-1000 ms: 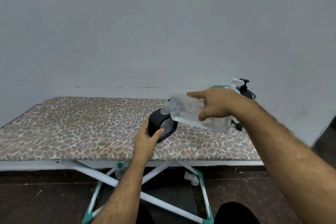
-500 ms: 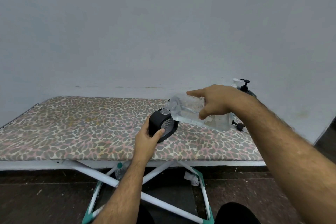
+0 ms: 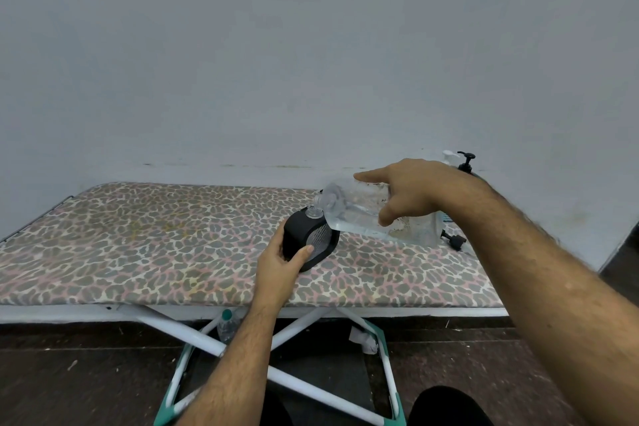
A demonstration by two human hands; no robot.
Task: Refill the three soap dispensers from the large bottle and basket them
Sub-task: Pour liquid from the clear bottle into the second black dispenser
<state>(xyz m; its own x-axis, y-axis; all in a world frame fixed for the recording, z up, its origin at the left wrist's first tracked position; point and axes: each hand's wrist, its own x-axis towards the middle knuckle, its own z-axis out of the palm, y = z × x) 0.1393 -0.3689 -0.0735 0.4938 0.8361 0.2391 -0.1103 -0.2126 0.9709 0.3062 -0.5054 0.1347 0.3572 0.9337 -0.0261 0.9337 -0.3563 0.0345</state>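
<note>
basket point(image 3: 446, 217) mostly hidden behind right hand point(image 3: 411, 194), large bottle point(image 3: 373, 214).

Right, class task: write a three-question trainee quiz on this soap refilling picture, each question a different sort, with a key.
1. True or false: the large clear bottle stands upright on the table.
2. Which hand steadies the black dispenser? A) left hand B) right hand C) neither
3. Fill in: a loose black pump lies on the table beyond the ____ of the large bottle.

Key: 1 false, it is tilted, its mouth at the dispenser's opening. 2 A. 3 base.
</note>
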